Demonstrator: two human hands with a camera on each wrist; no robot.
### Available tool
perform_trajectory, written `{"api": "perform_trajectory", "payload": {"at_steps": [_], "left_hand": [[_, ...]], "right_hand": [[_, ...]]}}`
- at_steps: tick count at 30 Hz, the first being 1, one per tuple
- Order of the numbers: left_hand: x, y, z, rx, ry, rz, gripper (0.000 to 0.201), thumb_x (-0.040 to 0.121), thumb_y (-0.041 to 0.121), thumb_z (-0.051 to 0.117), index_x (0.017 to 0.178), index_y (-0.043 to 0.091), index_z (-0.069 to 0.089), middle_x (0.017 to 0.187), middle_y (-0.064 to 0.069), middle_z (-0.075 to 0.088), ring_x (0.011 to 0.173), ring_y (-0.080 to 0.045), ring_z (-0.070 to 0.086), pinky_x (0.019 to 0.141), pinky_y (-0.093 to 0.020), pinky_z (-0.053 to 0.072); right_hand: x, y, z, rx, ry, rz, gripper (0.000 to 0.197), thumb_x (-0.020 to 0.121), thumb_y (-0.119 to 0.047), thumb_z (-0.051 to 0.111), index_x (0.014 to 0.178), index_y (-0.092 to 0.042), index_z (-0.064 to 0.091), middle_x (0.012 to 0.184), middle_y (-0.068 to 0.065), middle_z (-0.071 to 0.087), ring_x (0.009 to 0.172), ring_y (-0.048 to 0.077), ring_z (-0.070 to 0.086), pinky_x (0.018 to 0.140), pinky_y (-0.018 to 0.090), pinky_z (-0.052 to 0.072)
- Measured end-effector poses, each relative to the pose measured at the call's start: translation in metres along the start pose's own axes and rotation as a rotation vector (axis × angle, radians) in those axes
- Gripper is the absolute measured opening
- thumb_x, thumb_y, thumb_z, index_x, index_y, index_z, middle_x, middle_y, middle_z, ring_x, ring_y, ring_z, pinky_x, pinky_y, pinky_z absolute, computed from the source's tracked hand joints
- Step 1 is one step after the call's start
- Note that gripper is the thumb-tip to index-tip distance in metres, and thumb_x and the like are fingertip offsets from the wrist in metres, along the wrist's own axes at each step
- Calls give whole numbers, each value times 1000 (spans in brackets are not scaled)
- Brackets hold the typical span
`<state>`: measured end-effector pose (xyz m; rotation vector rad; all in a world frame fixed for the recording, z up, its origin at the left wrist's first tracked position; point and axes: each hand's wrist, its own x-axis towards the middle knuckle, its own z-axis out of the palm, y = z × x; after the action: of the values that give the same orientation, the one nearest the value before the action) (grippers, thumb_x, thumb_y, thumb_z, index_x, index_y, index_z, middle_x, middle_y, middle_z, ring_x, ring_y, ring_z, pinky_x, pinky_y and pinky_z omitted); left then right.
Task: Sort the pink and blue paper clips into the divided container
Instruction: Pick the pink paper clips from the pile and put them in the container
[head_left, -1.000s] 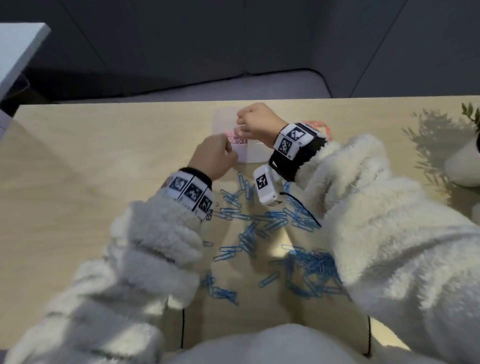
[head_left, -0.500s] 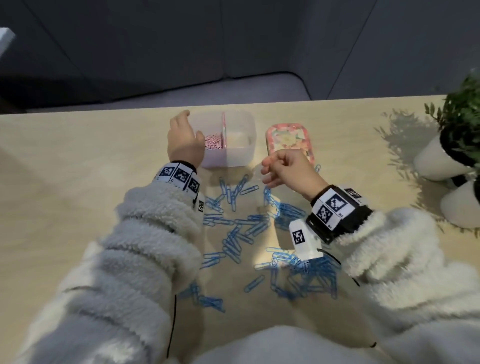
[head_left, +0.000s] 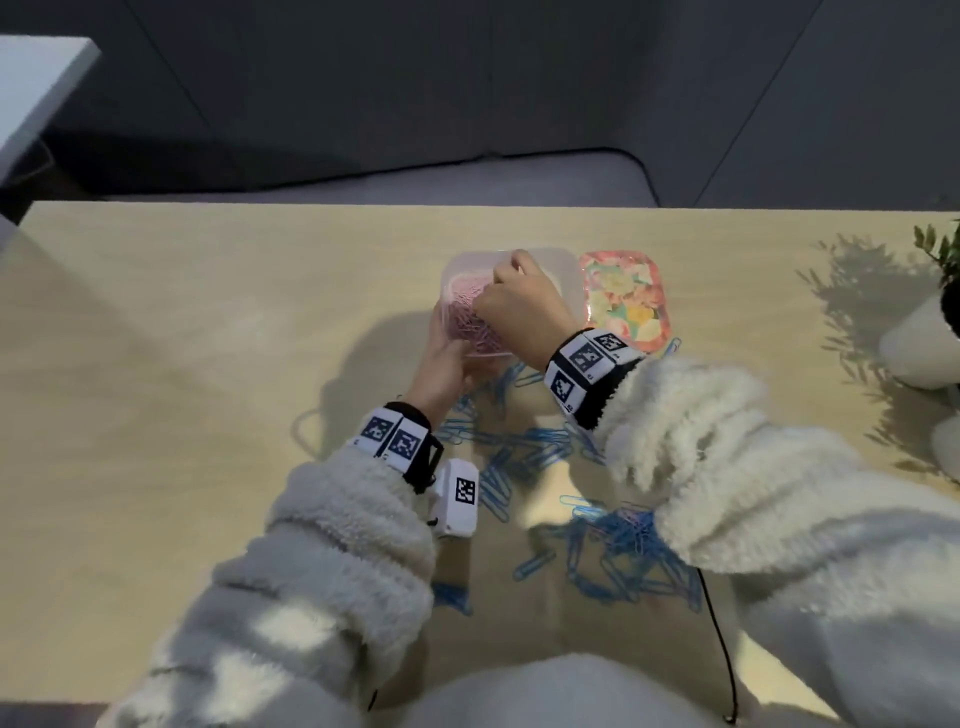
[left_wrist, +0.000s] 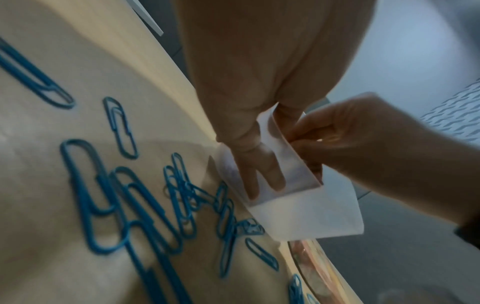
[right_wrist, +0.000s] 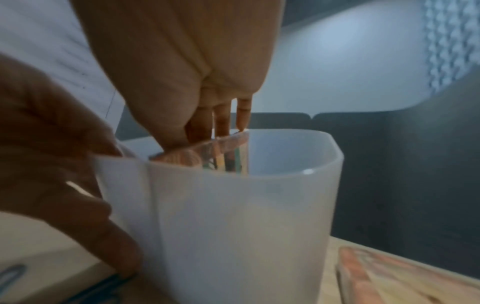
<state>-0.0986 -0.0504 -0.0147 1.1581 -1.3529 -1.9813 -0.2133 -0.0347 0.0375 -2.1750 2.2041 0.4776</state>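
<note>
Left hand (head_left: 441, 364) gripping divided container (head_left: 566, 270), right hand (head_left: 519, 306) fingers inside, grip unclear, no legible writing

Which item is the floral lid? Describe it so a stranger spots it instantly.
Start at the wooden table and find the translucent divided container that both hands are working at. The floral lid lies flat just right of it; unlike the plain tub and the blue paper clips, it is pink-rimmed and flower-printed.
</note>
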Motion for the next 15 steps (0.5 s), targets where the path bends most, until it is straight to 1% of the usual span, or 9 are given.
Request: {"api": "perform_trajectory", "payload": {"at_steps": [2,4,6,7,10,11,12,13,15], "left_hand": [[0,-5,1,-37,16,23,57,84,-4,35,134,21,31,126,-16,54,112,-42,56,83,-46,56],[-2,-8,5,-55,53,32,58,84,0,36,138,19,26,132,-22,49,118,-43,52,93,-53,50],[-1,-15,5,-74,73,26,59,85,3,38,138,26,27,136,-22,47,122,-42,50,99,-56,44],[3,-23,3,-70,70,28,59,84,5,39,136,31,29,137,-20,47,123,-41,49,102,-58,41],[1,-23,3,-34,56,25,66,81,-1,39,136,34,29,135,-18,49,121,-37,52,103,-56,41],[-2,-17,5,-16,51,29,69,80,-5,38,137,31,26,133,-18,50,119,-37,53,100,-51,45],[-5,-14,8,-5,49,38,70,81,-8,36,139,29,23,130,-18,51,116,-36,55,94,-43,50],[-5,-14,9,-15,42,46,71,81,-10,34,141,26,20,126,-17,52,111,-34,56,83,-34,55],[-3,-16,8,-35,29,50,73,81,-12,32,142,24,17,118,-13,53,100,-28,57,62,-21,55]], "right_hand": [[2,-3,-1,-169,21,-38,17,51,-28,78,44,-24,63,42,-10,59,59,11,61,82,26,51],[-1,-9,-4,-293,10,-90,17,61,-28,72,48,-25,63,47,-10,62,63,11,62,87,28,49],[-1,-13,-7,-326,11,-95,21,62,-32,71,45,-27,60,45,-12,60,58,8,61,84,24,48],[0,-14,-7,-303,6,-98,19,65,-32,69,49,-27,61,49,-12,63,60,8,62,86,25,47],[6,-13,-2,-220,-19,-118,16,85,-22,54,78,-22,68,80,-2,73,88,21,65,102,33,36],[8,-13,3,-213,-29,-113,20,89,-17,47,88,-17,67,92,3,72,98,25,62,105,36,31],[11,-14,7,-200,-23,-112,24,91,-14,42,93,-13,66,99,6,71,104,28,59,106,37,27],[12,-15,9,-178,-21,-100,25,92,-13,41,95,-12,65,102,7,70,106,28,57,106,37,26],[13,-16,11,-156,-4,-81,24,91,-14,41,98,-14,65,104,7,69,109,27,56,106,38,26]]}}
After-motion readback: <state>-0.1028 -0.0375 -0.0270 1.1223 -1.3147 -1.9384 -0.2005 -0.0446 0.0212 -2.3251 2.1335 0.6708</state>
